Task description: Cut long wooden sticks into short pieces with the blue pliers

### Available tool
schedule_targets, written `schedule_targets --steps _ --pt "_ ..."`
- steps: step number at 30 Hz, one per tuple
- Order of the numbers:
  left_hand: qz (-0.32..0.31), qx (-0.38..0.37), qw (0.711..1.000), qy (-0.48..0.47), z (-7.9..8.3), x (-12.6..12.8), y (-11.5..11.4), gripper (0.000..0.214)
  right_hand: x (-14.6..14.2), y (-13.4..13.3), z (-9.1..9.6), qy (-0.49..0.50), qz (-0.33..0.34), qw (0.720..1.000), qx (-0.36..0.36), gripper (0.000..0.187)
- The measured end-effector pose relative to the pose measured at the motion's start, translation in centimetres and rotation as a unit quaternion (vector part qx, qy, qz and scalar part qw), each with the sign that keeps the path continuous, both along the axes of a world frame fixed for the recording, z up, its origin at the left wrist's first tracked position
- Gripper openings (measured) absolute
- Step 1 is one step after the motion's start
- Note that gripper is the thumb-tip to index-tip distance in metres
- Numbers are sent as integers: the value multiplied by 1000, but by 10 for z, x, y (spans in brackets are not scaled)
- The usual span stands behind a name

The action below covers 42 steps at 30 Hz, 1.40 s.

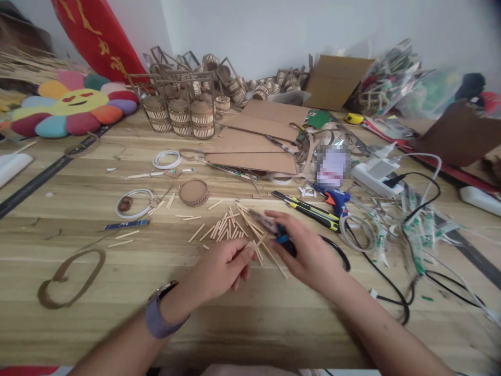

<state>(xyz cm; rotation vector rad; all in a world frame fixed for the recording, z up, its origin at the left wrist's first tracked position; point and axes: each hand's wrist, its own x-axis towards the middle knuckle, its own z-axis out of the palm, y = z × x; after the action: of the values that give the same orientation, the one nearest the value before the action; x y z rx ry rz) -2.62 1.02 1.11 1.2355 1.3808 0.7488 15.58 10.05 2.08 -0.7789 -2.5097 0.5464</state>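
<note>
My left hand (223,263), with a watch on a purple band at the wrist, pinches a thin wooden stick (261,241) that points up and right. My right hand (307,253) is closed around black-and-blue-handled pliers (284,239); their metal jaws are blurred and point left, just above the held stick. Whether the jaws are apart cannot be made out. Beyond my left hand lies a loose pile of short cut sticks (223,227), with a few longer ones under the pliers. A small round brown base with a woven rim (194,193) lies behind the pile.
A yellow-black utility knife (309,210), blue glue gun (340,201) and tape roll (358,233) lie right of my hands. Cables and a white power strip (378,175) spread further right. Cardboard sheets (254,146) and small bamboo baskets (180,112) stand behind; a brown strip loop (72,279) lies left.
</note>
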Motion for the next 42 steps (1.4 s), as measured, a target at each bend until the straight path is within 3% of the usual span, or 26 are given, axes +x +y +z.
schedule_targets --steps 2,7,10,14,17,20,24,29,34,38,42 --pt "-5 37 995 90 1 2 0 31 -6 -5 -6 -32 28 998 35 21" --pt "-3 95 957 274 1 8 -3 23 -10 -13 -17 -92 -26 991 88 8" --pt "1 104 938 331 -1 12 -5 23 -11 -18 -21 -87 -47 992 82 5" --pt "25 106 934 340 0 15 -7 23 -16 -21 -22 -102 -77 987 96 5" --pt "14 84 965 248 1 11 -6 26 -12 -11 -15 -78 -73 994 19 2" --pt "33 19 999 22 1 4 -1 34 -3 1 0 -24 -26 994 -107 9" --pt "102 -42 984 -142 -4 4 4 35 1 0 10 -37 60 985 -155 5" --pt "86 -93 976 -180 -11 14 3 30 -6 -13 -1 -89 81 981 -155 43" --pt "65 -116 969 -210 -12 15 3 37 -8 -12 -4 -30 76 969 -231 60" --pt "93 -116 962 -231 -7 12 3 40 -9 -13 -4 46 27 963 -264 58" --pt "135 -125 953 -241 -3 12 3 41 -13 -18 -8 68 -16 968 -243 53"
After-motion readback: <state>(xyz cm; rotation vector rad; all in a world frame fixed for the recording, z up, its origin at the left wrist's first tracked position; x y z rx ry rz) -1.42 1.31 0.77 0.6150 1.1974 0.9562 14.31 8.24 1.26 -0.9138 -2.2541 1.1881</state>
